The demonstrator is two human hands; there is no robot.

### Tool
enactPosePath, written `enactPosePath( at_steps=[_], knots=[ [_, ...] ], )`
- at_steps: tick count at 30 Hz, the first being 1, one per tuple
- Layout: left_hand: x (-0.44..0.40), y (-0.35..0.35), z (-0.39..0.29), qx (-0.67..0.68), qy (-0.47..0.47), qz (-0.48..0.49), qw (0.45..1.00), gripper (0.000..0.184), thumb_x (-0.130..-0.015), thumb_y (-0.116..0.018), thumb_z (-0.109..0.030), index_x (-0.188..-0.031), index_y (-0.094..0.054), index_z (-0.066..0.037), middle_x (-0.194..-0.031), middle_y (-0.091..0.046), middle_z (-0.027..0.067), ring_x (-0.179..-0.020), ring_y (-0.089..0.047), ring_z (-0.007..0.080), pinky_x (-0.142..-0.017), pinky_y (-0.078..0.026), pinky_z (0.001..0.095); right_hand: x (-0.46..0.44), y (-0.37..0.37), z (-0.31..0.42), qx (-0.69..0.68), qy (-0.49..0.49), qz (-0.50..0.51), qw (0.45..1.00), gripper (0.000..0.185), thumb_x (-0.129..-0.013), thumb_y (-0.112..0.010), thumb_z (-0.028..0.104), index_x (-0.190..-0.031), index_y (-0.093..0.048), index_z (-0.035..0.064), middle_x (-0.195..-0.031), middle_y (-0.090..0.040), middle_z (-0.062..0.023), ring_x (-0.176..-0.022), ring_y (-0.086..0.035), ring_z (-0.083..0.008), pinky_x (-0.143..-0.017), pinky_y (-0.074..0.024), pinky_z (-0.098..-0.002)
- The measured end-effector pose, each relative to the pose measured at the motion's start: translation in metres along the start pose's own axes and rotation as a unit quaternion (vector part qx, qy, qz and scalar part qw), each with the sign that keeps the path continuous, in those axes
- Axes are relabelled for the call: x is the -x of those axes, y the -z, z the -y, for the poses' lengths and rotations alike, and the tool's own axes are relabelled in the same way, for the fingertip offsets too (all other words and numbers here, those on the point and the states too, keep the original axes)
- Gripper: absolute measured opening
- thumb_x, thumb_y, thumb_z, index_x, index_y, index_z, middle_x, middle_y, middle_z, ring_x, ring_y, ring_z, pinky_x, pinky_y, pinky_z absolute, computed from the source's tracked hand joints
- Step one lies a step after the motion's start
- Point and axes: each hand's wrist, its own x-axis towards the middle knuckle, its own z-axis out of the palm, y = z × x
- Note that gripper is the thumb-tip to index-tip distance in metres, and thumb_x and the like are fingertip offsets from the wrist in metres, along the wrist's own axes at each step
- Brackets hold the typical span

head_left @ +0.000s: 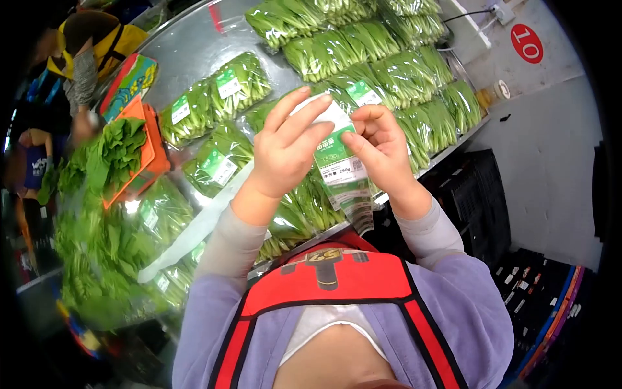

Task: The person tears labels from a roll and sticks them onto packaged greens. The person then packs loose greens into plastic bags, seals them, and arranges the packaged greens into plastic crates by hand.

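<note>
A strip of printed green-and-white labels [345, 170] stretches between my hands and hangs down towards the apron, with "250g" readable on one label. My right hand [387, 150] pinches its right edge between thumb and curled fingers. My left hand [285, 148] has its thumb and forefinger about the white upper part of the strip, other fingers stretched out. A long white paper strip [201, 223] trails from below my left wrist to the lower left. Beneath my hands lie clear bags of leafy greens [311, 198], partly hidden; several carry similar labels.
More bagged greens [340, 48] cover the metal table [184, 48]. An orange basket [150, 152] and loose greens [97, 246] are at the left. Black crates [476, 194] stand at the right, near a wall marked 10. Another person [97, 45] is at the upper left.
</note>
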Motion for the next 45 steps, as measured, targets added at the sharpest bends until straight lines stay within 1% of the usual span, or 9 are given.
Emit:
enactPosePath(
  at_steps=[3,16,22,30,34,38,40,42,45],
  knots=[
    [-0.002,-0.008,0.001,0.233,0.141,-0.033,0.962,0.015,-0.069,-0.067,-0.006,-0.084,-0.064,-0.005,-0.084,-0.064,0.0103,-0.079,-0.062,0.0245,-0.069,-0.047,0.0306,-0.005,-0.003,0.008,-0.007,0.009,0.036,0.999,0.029,-0.083,-0.059,0.001,-0.110,-0.048,0.0023,-0.080,-0.056,0.0005,-0.069,-0.050,-0.0040,-0.059,-0.0395,-0.0185],
    [0.007,-0.038,-0.001,0.240,0.233,0.005,0.942,0.014,-0.068,-0.070,-0.008,-0.080,-0.063,-0.007,-0.064,-0.054,0.0062,-0.058,-0.050,0.0215,-0.053,-0.040,0.0296,-0.032,0.044,0.002,0.170,0.175,0.052,0.968,0.014,-0.076,-0.065,0.002,-0.090,-0.064,0.0007,-0.082,-0.058,-0.0056,-0.072,-0.055,-0.0139,-0.067,-0.0426,-0.0250],
    [0.031,-0.058,0.010,0.177,0.228,0.099,0.952,0.018,-0.061,-0.066,0.000,-0.076,-0.063,-0.008,-0.062,-0.051,0.0057,-0.057,-0.050,0.0227,-0.052,-0.041,0.0318,-0.106,0.118,0.014,-0.116,0.160,-0.171,0.965,0.013,-0.083,-0.059,0.004,-0.095,-0.057,-0.0001,-0.091,-0.060,-0.0064,-0.078,-0.056,-0.0134,-0.070,-0.0457,-0.0264],
    [0.042,-0.075,0.020,0.176,0.235,0.151,0.944,0.018,-0.059,-0.065,-0.002,-0.075,-0.064,-0.009,-0.061,-0.051,0.0051,-0.060,-0.052,0.0234,-0.054,-0.043,0.0335,-0.261,0.142,-0.143,0.173,-0.112,0.036,0.978,0.029,-0.079,-0.065,0.012,-0.105,-0.058,0.0030,-0.087,-0.062,-0.0083,-0.079,-0.059,-0.0168,-0.070,-0.0455,-0.0285],
    [0.043,-0.079,0.030,0.171,0.260,0.151,0.938,0.017,-0.060,-0.065,-0.002,-0.075,-0.064,-0.009,-0.061,-0.051,0.0049,-0.060,-0.052,0.0233,-0.054,-0.042,0.0329,-0.288,0.135,-0.194,0.329,-0.085,0.043,0.939,0.036,-0.075,-0.067,0.018,-0.109,-0.058,0.0071,-0.094,-0.062,-0.0117,-0.087,-0.059,-0.0237,-0.077,-0.0457,-0.0342],
    [0.040,-0.084,0.041,0.153,0.310,0.119,0.931,0.015,-0.063,-0.063,0.000,-0.076,-0.064,-0.007,-0.062,-0.053,0.0065,-0.060,-0.053,0.0233,-0.054,-0.042,0.0313,-0.262,0.115,-0.176,0.649,0.081,0.015,0.757,0.048,-0.072,-0.067,0.029,-0.114,-0.055,0.0091,-0.116,-0.055,-0.0151,-0.110,-0.048,-0.0331,-0.092,-0.0396,-0.0437],
    [0.034,-0.088,0.050,0.147,0.326,0.105,0.928,0.015,-0.063,-0.063,0.000,-0.076,-0.064,-0.006,-0.062,-0.053,0.0071,-0.061,-0.053,0.0234,-0.054,-0.042,0.0306,-0.243,0.111,-0.157,0.523,0.215,-0.062,0.822,0.048,-0.076,-0.066,0.034,-0.114,-0.056,0.0065,-0.114,-0.056,-0.0154,-0.106,-0.052,-0.0302,-0.089,-0.0420,-0.0419],
    [0.029,-0.094,0.061,0.149,0.394,0.019,0.907,0.014,-0.065,-0.061,0.001,-0.077,-0.064,-0.005,-0.063,-0.055,0.0075,-0.063,-0.056,0.0241,-0.057,-0.044,0.0295,-0.199,0.105,-0.115,0.194,-0.088,0.064,0.975,0.045,-0.081,-0.063,0.034,-0.112,-0.057,0.0024,-0.111,-0.059,-0.0130,-0.101,-0.056,-0.0232,-0.086,-0.0444,-0.0374],
    [0.030,-0.101,0.073,0.147,0.498,0.018,0.854,0.022,-0.066,-0.062,0.002,-0.086,-0.064,-0.006,-0.081,-0.061,0.0082,-0.076,-0.058,0.0248,-0.065,-0.047,0.0309,-0.124,0.095,-0.095,-0.042,-0.230,0.242,0.942,0.031,-0.085,-0.062,0.020,-0.108,-0.058,-0.0004,-0.098,-0.064,-0.0069,-0.089,-0.058,-0.0121,-0.078,-0.0466,-0.0278]
  ],
)
